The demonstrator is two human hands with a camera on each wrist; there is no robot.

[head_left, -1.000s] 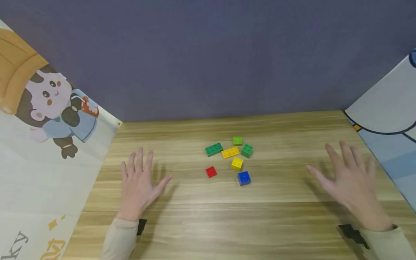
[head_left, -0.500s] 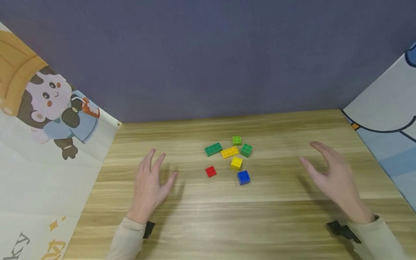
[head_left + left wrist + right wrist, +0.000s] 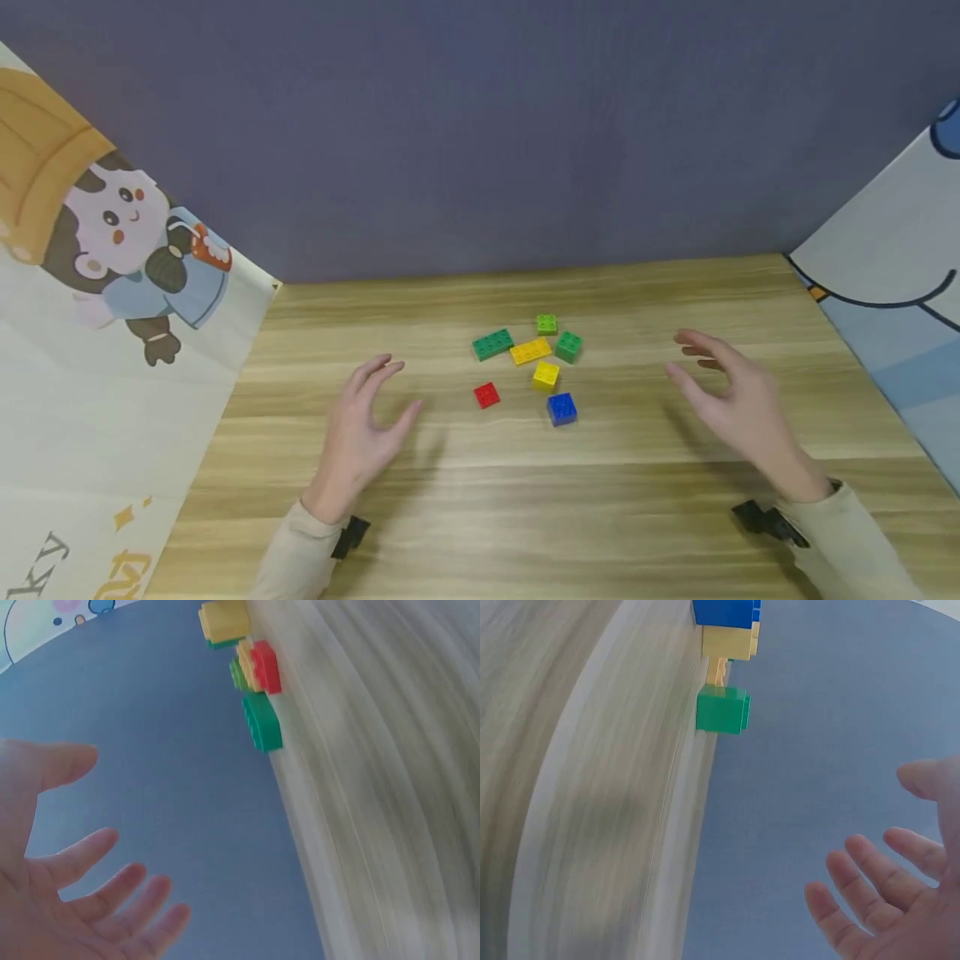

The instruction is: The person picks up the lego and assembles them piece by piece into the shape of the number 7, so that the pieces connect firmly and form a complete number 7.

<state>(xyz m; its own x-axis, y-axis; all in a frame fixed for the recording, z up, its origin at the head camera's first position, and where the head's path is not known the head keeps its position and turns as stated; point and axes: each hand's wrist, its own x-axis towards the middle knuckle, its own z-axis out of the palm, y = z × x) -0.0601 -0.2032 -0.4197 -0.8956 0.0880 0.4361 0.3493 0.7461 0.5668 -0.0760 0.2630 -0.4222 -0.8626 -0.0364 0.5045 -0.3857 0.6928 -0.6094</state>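
Several toy building bricks lie loose in the middle of the wooden table (image 3: 465, 500). The red brick (image 3: 487, 395) is nearest my left hand (image 3: 360, 433), which hovers to its left with relaxed, parted fingers and holds nothing. Behind it lie a long dark green brick (image 3: 492, 344) and a long orange-yellow brick (image 3: 531, 351), end to end. A lime brick (image 3: 547, 324), a green brick (image 3: 568, 347), a yellow brick (image 3: 546, 377) and a blue brick (image 3: 562, 409) sit to the right. My right hand (image 3: 738, 408) hovers farther right, fingers gently bent, palm inward, holding nothing.
A dark blue-grey partition (image 3: 480, 142) rises along the table's back edge. On the left stands a white panel (image 3: 75, 433) with a cartoon figure, on the right another printed panel (image 3: 885, 242). Black straps with small devices sit on both wrists.
Both hands have moved inward toward the bricks, turning their palms to face each other, and their fingers have bent a little. The bricks have stayed in place.
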